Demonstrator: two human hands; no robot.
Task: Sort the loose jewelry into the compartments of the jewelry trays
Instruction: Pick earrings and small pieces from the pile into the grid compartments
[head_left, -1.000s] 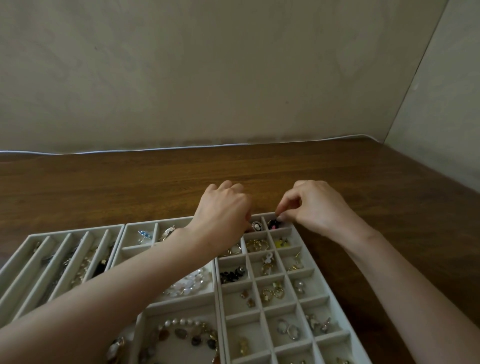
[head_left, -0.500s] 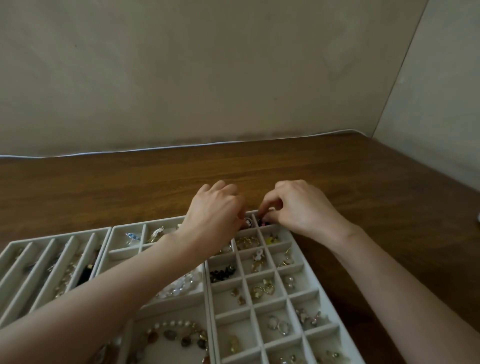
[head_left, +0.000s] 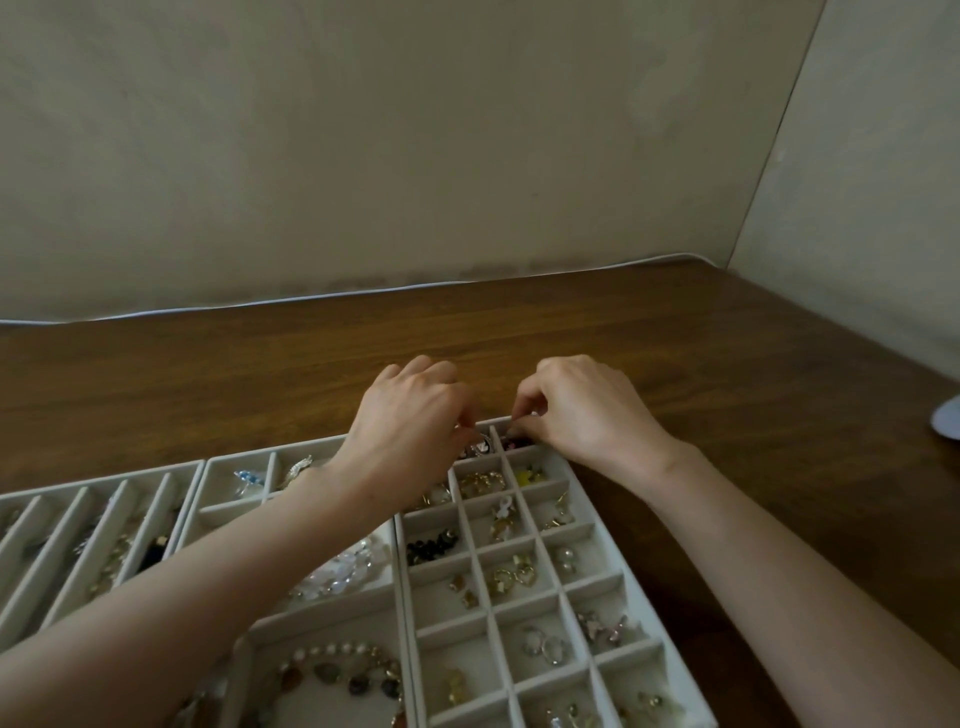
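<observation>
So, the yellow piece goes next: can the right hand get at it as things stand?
Probably yes: the yellow piece lies uncovered in the compartment just nearer than the right hand, with nothing over it.

It looked like a room at home: a wooden bench stood in the corner of plain beige walls, a thin white cable ran behind it, and jewelry trays lay on it.

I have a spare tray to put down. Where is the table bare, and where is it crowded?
Bare table runs between the trays and the wall, and again right of the grid tray out to a pale object at the edge. Crowded: the grid tray's far corner, where left hand and right hand meet.
</observation>
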